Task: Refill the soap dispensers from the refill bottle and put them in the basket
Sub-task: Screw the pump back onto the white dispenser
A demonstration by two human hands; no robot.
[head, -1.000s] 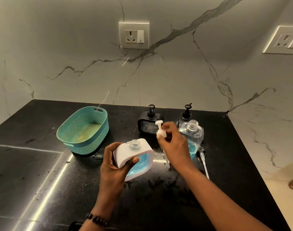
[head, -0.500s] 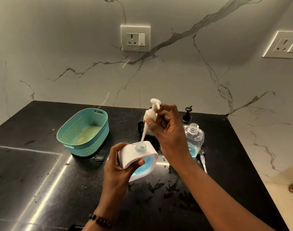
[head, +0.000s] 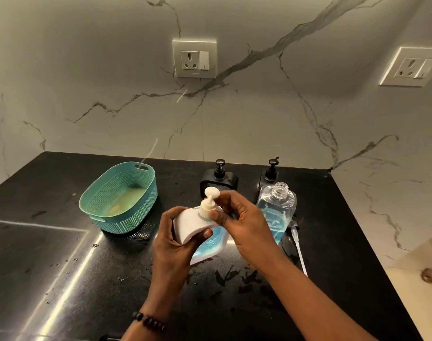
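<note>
White soap dispenser point(head: 185, 223), squarish plastic body with a clear window showing blue liquid: was held tilted just above the black stone counter point(head: 62, 254), just right of the teal perforated plastic basket point(head: 120, 198). Left hand point(head: 175, 242): was wrapped around the dispenser's body, thumb pressed on its white front. White pump head point(head: 210, 201): sat in the dispenser's neck. Right hand point(head: 244, 225): was closed on the pump's collar, thumb and fingertips pinching it. Basket: stood on the counter, no dispenser inside, a yellowish patch on its floor. Clear plastic refill bottle point(head: 277, 210), uncapped, partly filled with blue liquid: stood upright well right of the basket, just beyond the right hand. Loose clear pump tube point(head: 299, 249): lay on the counter beside that bottle. Two black pump dispensers point(head: 219, 177) point(head: 271, 172): stood right of the basket, against the veined marble wall point(head: 234, 119).
</note>
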